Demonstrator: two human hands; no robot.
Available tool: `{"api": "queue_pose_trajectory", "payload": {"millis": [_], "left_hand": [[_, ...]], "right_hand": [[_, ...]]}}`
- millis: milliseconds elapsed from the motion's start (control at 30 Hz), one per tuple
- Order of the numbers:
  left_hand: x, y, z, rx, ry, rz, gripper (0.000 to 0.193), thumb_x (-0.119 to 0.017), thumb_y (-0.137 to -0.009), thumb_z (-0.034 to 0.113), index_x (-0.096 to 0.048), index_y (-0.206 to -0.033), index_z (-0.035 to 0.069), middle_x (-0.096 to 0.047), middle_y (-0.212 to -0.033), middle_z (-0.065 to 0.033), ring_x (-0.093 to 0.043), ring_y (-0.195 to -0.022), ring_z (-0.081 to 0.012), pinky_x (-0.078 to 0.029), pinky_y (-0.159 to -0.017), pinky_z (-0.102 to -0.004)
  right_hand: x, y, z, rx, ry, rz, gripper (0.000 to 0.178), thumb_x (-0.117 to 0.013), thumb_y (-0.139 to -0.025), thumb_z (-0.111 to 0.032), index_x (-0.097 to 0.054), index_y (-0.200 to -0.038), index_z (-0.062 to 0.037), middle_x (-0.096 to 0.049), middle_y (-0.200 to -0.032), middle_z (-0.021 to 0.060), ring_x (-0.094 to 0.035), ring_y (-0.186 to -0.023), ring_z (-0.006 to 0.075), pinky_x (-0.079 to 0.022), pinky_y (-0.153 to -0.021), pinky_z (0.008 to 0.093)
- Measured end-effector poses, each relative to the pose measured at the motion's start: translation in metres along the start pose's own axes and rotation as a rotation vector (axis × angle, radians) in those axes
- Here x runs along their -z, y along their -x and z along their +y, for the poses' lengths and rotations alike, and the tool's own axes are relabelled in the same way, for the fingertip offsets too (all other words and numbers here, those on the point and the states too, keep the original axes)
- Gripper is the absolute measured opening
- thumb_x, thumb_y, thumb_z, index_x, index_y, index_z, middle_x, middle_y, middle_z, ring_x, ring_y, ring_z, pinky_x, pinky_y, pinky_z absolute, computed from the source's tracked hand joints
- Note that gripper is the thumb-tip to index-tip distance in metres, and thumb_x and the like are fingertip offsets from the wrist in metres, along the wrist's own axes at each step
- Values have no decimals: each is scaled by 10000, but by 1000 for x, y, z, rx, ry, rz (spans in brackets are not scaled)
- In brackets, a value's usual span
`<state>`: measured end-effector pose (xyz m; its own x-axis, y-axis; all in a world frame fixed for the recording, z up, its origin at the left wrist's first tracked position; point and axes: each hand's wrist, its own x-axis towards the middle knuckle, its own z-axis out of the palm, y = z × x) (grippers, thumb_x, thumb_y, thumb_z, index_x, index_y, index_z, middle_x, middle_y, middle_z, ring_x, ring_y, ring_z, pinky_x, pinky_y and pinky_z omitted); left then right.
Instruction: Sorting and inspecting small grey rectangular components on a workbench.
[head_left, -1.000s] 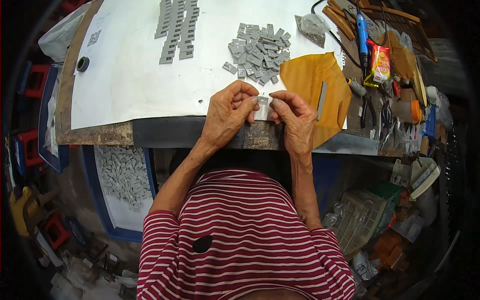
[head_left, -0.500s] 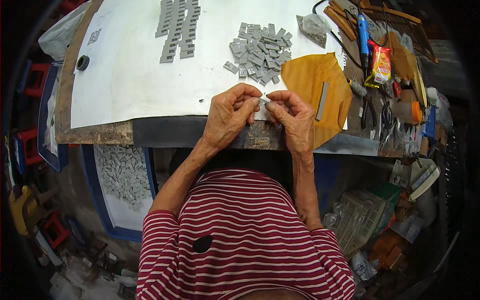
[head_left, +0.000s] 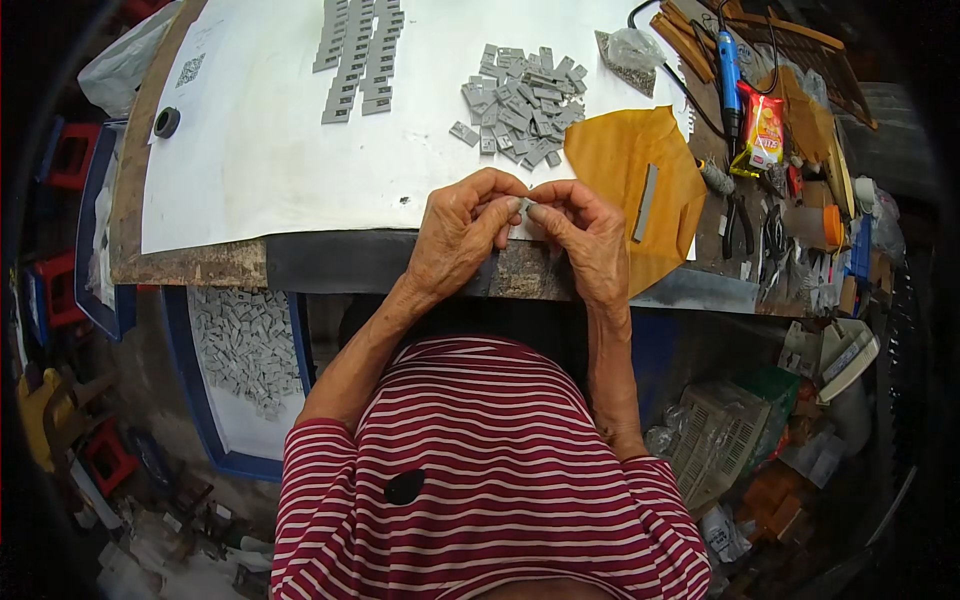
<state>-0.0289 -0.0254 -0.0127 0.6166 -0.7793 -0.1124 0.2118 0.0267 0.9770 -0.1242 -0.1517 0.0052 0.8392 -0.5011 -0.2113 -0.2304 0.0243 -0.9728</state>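
Observation:
At the near edge of the table, my left hand (head_left: 455, 232) and my right hand (head_left: 592, 245) meet, thumbs and fingertips pinched together. Between them is a small grey piece (head_left: 525, 206), mostly covered by the fingers. Just beyond lies a loose pile of small flat grey rectangular pieces (head_left: 522, 108). Similar pieces stand in staggered rows (head_left: 350, 62) farther back to the left. Beside my right hand is a brown-orange sheet (head_left: 605, 150) with a narrow grey strip (head_left: 645, 203) on it.
White paper (head_left: 250, 150) covers much of the table, with a black ring (head_left: 167, 123) at left. A blue pen-shaped power tool (head_left: 728, 75), a snack packet (head_left: 763, 130) and pliers (head_left: 738, 225) crowd the right. Below left, a blue-rimmed tray (head_left: 245, 467) holds many grey pieces.
My fingertips have drawn slightly closer together around the small piece. The pile, rows and tools keep their places; the whole view has shifted very slightly.

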Motion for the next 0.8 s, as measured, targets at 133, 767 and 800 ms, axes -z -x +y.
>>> {"api": "queue_pose_trajectory", "payload": {"millis": [133,767,800], "left_hand": [[1,-1,1,19,31,-16,156,-517,-872,58,-573,-981,-39,-580,-717,-39,-512,-590,-51,-432,-556,-170],[-4,-2,7,-110,-259,-58,200,-585,-815,28,-569,-1003,-37,-610,-742,-56,-563,-623,-84,-462,-573,-199],[-5,-2,6,-179,-301,-24,183,-589,-806,34,-573,-976,-33,-616,-718,-80,-572,-602,-108,-462,-555,-216]], "right_hand": [[-2,1,3,-17,-86,6,120,-605,-812,-63,-611,-905,13,-553,-656,-23,-479,-575,23,-383,-512,160],[-1,4,-3,9,-89,130,96,-580,-831,-84,-598,-847,9,-518,-652,-35,-429,-559,20,-344,-488,169],[1,4,-3,-28,-210,116,115,-570,-843,-99,-598,-853,12,-521,-647,-26,-437,-555,27,-346,-484,173]]}}
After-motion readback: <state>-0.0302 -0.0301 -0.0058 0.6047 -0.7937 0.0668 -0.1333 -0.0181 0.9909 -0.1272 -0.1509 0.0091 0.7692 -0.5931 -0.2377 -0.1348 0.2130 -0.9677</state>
